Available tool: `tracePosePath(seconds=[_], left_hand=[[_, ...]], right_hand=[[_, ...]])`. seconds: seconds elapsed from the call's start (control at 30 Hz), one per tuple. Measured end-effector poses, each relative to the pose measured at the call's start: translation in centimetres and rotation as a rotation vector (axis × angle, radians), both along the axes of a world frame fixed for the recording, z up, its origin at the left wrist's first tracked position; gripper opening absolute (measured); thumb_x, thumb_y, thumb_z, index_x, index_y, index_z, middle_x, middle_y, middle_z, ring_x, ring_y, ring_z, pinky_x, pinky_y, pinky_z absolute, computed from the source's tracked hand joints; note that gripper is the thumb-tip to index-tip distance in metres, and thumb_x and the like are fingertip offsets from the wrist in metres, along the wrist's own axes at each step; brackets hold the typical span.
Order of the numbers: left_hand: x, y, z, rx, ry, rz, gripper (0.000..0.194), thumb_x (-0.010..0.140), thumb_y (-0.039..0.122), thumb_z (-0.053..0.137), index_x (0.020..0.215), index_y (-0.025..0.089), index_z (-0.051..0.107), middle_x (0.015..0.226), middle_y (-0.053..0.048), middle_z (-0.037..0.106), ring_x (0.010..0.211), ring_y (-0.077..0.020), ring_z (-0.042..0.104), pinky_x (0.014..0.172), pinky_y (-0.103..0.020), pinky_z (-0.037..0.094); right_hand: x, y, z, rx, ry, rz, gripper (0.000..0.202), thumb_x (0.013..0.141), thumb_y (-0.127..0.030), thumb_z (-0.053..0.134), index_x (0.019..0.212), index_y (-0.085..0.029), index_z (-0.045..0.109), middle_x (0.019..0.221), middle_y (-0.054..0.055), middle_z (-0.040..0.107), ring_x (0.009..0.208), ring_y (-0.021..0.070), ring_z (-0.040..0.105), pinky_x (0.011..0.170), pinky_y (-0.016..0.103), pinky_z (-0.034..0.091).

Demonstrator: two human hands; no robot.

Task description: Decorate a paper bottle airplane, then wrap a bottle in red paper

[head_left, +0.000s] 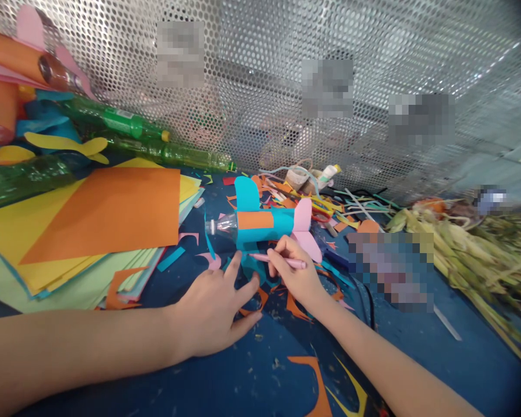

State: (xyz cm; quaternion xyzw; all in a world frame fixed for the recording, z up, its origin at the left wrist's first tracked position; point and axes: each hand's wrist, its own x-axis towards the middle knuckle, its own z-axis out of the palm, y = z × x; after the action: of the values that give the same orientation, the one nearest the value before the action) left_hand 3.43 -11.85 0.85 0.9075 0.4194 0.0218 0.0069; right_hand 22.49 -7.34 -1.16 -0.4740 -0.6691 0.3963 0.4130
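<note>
A clear plastic bottle with a white cap point(223, 225) lies on its side, wrapped in blue paper point(260, 233) with an orange strip. A rounded blue wing point(247, 194) stands up from it, and pink paper fins point(303, 217) are at its right end. Below the bottle my left hand point(219, 307) rests with fingers spread, fingertips at a blue paper piece point(254, 266). My right hand point(297, 272) pinches a pink pen point(286, 261), its tip pointing left over the blue paper.
Stacked coloured paper point(113, 214) lies at the left, with green bottles point(173, 152) behind. Paper scraps point(315, 385), scissors point(323, 211) and a glue bottle point(329, 173) are about the blue table point(243, 382). Corn husks point(455, 255) lie right, before a perforated metal panel point(260, 69).
</note>
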Motion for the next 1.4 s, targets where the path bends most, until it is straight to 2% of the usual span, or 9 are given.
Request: tracePosePath(seconds=[0.67, 1.4], left_hand=[[0.0, 0.12, -0.14, 0.007, 0.011, -0.007, 0.052, 0.091, 0.051, 0.034, 0.134, 0.024, 0.045, 0.138, -0.028, 0.038, 0.096, -0.039, 0.064, 0.076, -0.052, 0.051], [-0.01, 0.05, -0.2, -0.003, 0.007, -0.008, 0.052, 0.091, 0.051, 0.035, 0.134, 0.024, 0.045, 0.139, -0.027, 0.037, 0.097, -0.039, 0.063, 0.076, -0.053, 0.051]], right_hand=[[0.08, 0.1, -0.22, -0.008, 0.005, 0.041, 0.025, 0.091, -0.031, 0.05, 0.07, -0.023, 0.038, 0.052, -0.006, 0.052, 0.049, 0.0106, 0.048, 0.052, 0.024, 0.037], [0.02, 0.08, 0.03, 0.005, 0.013, 0.01, 0.024, 0.09, -0.027, 0.048, 0.069, -0.022, 0.038, 0.049, -0.007, 0.05, 0.046, 0.0093, 0.046, 0.05, 0.022, 0.036]])
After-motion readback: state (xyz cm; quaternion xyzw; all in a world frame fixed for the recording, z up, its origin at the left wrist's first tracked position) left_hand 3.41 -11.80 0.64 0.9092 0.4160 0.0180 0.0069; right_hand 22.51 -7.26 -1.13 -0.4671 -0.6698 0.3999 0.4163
